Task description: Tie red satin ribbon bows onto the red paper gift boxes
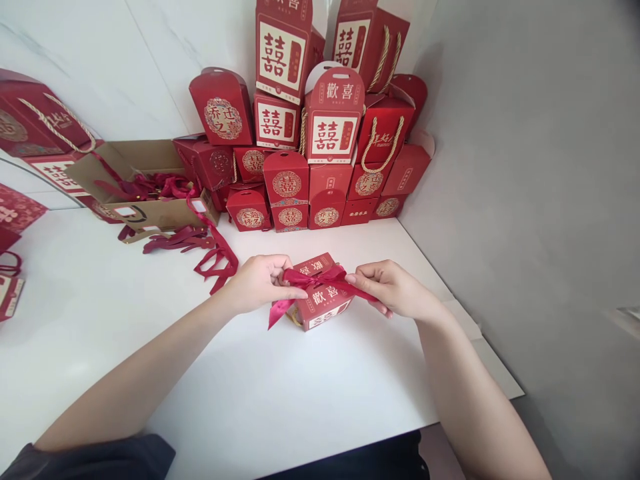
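A small red gift box (326,313) with cream panels and gold Chinese characters rests on the white table in front of me. Across its top lies a dark red satin ribbon (320,279), tied in a bow with a knot at the middle. My left hand (267,280) pinches the bow's left loop between thumb and fingers, and one ribbon tail hangs down below it. On the other side my right hand (387,283) grips the right part of the ribbon, its fingers curled. A bit of gold cord handle (295,319) shows at the box's lower left.
Stacked red gift boxes (287,183) line the back wall. A brown cardboard box (170,213) of red ribbons stands at back left, with loose ribbons (220,260) spilling before it. More red boxes (45,120) are at far left. A grey wall (525,167) bounds the right.
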`<state>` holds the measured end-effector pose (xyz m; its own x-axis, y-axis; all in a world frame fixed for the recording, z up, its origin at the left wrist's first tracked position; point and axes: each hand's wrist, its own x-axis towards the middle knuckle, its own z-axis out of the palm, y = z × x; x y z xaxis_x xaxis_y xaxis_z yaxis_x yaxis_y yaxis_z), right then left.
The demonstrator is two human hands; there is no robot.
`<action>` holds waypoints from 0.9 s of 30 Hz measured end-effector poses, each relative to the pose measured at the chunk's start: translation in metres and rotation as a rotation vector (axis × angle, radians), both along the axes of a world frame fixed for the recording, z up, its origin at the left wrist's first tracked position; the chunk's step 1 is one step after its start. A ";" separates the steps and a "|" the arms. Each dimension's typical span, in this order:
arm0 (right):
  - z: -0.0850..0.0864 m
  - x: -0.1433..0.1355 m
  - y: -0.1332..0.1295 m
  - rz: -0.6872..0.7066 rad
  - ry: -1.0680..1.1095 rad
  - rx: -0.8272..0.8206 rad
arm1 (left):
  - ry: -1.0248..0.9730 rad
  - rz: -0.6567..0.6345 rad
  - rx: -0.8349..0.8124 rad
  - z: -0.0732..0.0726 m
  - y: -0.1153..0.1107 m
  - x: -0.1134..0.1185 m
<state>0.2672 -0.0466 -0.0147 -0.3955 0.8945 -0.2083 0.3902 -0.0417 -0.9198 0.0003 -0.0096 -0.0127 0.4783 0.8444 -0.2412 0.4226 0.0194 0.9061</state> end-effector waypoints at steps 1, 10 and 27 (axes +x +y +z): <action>0.001 0.000 0.000 0.011 0.028 -0.032 | -0.005 0.002 -0.005 0.000 0.000 0.000; -0.008 0.006 0.009 0.088 0.014 -0.164 | -0.045 -0.009 -0.063 -0.005 0.001 0.000; -0.005 0.012 0.008 0.242 0.131 -0.149 | -0.057 -0.044 0.070 -0.001 0.004 0.000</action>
